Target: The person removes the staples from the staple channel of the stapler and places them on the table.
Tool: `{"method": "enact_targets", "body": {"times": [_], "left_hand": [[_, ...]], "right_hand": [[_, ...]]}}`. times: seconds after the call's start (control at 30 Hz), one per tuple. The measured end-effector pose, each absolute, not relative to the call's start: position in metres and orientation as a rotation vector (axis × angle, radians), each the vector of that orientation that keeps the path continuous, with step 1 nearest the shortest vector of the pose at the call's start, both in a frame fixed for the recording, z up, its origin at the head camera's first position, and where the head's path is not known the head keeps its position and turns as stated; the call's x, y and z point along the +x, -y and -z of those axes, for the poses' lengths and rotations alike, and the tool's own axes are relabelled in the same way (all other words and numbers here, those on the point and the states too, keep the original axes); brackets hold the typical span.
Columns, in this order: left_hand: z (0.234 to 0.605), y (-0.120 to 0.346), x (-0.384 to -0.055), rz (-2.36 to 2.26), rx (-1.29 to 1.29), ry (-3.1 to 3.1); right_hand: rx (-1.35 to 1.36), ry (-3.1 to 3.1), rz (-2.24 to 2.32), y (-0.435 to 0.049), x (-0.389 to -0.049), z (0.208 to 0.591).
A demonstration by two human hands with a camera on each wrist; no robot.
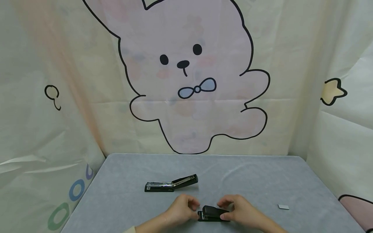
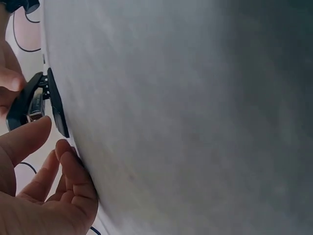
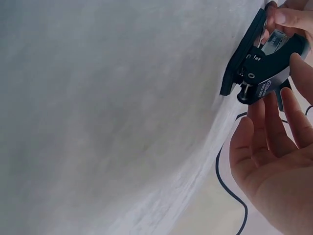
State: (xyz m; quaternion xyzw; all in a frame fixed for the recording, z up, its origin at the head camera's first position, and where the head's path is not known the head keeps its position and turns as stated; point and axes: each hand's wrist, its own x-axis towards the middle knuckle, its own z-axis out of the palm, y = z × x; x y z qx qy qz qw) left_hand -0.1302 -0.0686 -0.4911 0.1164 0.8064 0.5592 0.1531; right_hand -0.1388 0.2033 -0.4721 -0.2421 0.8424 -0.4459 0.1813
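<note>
Surface [image 1: 116,207] was soft-looking grey cloth, with a splayed stapler [image 1: 158,187] toward the back, shiny metal inside. Right hand [image 1: 242,212] had fingers clamped on the nearer stapler [image 1: 213,212], front and centre; left hand [image 1: 180,208] had fingers apart by its front end. Probably light but stiff, smooth black plastic looked kinda slick, so I figured sides near the hinge [image 3: 251,76] were the grab spot.

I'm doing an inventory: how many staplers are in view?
2: the near stapler, with the right hand on it, and the far stapler, opened out farther back and to the left.
</note>
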Motion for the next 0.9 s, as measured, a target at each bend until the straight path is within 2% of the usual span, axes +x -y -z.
{"method": "enact_targets", "body": {"times": [0.9], "left_hand": [[0.495,0.065,-0.132,-1.408,0.43,-2.456]], "right_hand": [[-0.716,-2.317,1.355,-0.173,-0.137,0.472]]}}
